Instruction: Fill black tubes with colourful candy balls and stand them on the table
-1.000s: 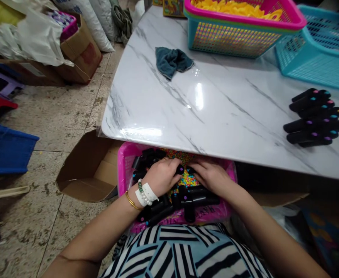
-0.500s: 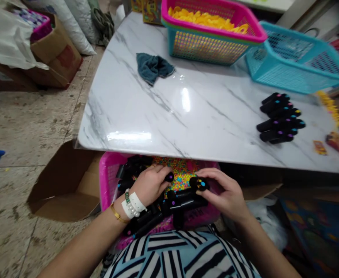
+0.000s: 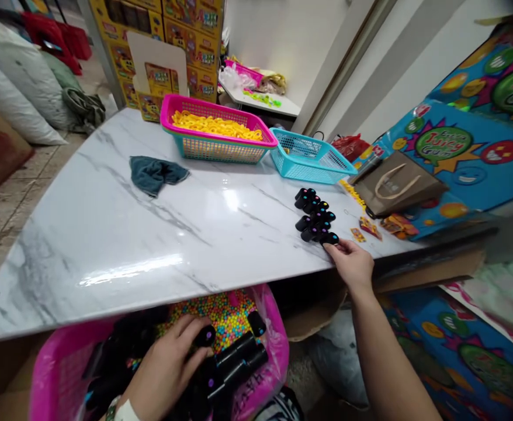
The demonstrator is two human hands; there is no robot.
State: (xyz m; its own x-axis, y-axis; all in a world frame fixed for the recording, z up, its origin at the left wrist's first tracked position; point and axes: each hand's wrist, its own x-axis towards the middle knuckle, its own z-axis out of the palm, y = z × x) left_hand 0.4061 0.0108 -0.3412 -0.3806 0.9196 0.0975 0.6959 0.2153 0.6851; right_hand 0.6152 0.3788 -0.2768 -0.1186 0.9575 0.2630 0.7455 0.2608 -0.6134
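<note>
My left hand [image 3: 169, 356] is closed round a black tube [image 3: 204, 335] whose end shows a purple dot. It is inside the pink basket [image 3: 278, 327], over many small coloured balls [image 3: 221, 318] and more black tubes [image 3: 241, 359]. On the marble-patterned table, my right hand [image 3: 353, 264] pinches another black tube [image 3: 329, 238] with a blue dot at its end. That tube lies at the near end of a group of black tubes [image 3: 313, 217], which have coloured dots on their ends.
A pink basket of yellow pieces [image 3: 217, 126] is stacked on a blue one at the back, beside a blue basket [image 3: 313, 166]. A teal cloth [image 3: 155, 174] lies on the table [image 3: 151, 245]. A paper bag [image 3: 403, 184] and small packets [image 3: 368, 228] are at right.
My right hand has moved from the pink basket up to the tube group on the table, bringing a black tube. My left hand stays in the basket with its tube. The view has turned right.
</note>
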